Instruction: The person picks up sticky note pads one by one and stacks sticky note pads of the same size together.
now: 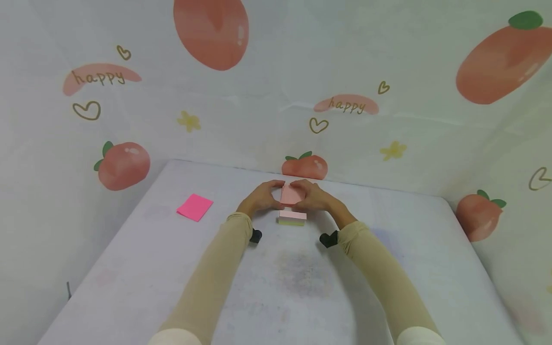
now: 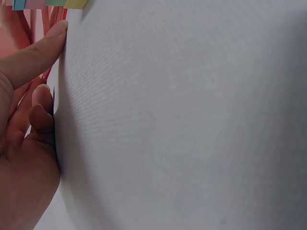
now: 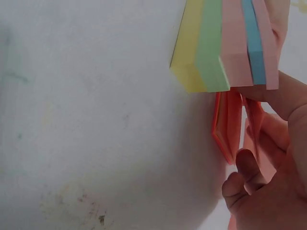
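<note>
Salmon-pink sticky notes [image 1: 293,194] lie between the two hands near the back of the table. My left hand [image 1: 262,197] holds their left side, thumb at the near corner and fingers at the far one. From the right, my right hand [image 1: 314,195] grips the opposite side in the same way. In the right wrist view their reddish edges [image 3: 230,122] stand slightly spread apart. Just nearer than the hands sits a thick sticky-note block [image 1: 292,218], layered in yellow, green, pink and blue [image 3: 211,57]. Its end [image 2: 55,3] also shows in the left wrist view.
A bright pink square sheet [image 1: 195,207] lies on the white table [image 1: 276,297], to the left of the hands. Behind the table hangs a white cloth [image 1: 258,110] printed with peaches, hearts and flowers.
</note>
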`<state>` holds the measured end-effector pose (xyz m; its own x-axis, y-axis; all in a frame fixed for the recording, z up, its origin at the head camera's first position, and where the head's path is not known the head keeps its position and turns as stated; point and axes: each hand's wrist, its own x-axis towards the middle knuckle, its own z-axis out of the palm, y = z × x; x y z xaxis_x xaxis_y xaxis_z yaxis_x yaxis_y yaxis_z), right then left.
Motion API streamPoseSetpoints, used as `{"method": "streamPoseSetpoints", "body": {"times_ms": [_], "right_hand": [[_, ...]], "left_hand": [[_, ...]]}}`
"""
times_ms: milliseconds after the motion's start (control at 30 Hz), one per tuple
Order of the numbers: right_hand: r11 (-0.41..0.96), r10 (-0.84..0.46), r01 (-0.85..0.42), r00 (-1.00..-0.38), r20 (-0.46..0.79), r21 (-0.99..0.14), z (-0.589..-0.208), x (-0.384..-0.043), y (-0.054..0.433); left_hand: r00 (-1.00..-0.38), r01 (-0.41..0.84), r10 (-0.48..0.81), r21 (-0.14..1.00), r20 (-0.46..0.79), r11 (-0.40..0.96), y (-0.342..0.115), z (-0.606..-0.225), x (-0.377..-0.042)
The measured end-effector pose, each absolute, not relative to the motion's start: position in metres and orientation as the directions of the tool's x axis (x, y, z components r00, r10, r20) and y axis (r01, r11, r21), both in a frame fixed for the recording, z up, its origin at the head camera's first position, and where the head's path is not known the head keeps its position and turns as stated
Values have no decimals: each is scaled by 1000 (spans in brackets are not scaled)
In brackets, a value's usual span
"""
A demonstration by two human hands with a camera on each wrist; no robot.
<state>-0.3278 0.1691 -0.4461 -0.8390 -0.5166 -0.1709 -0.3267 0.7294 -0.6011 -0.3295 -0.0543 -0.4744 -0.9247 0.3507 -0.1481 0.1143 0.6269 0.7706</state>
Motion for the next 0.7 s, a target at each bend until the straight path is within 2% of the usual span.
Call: {"method": "streamPoseSetpoints", "body": {"times_ms": [400,567,700], "right_hand": [[742,-539,-352,-819,-197,-570,-453,-331,172],[729,-499,-275,-841,-212,-626,-451,-328,176],[752,-439,-216,-869,-230,-623,-452,-324,184]], "left_hand": [[-925,95,339,761,-169,641,-54,-474,-329],[-923,98,348,776,-162,622,-55,-475,-330],[-925,107,349,778,-151,619,-54,-475,-331]]}}
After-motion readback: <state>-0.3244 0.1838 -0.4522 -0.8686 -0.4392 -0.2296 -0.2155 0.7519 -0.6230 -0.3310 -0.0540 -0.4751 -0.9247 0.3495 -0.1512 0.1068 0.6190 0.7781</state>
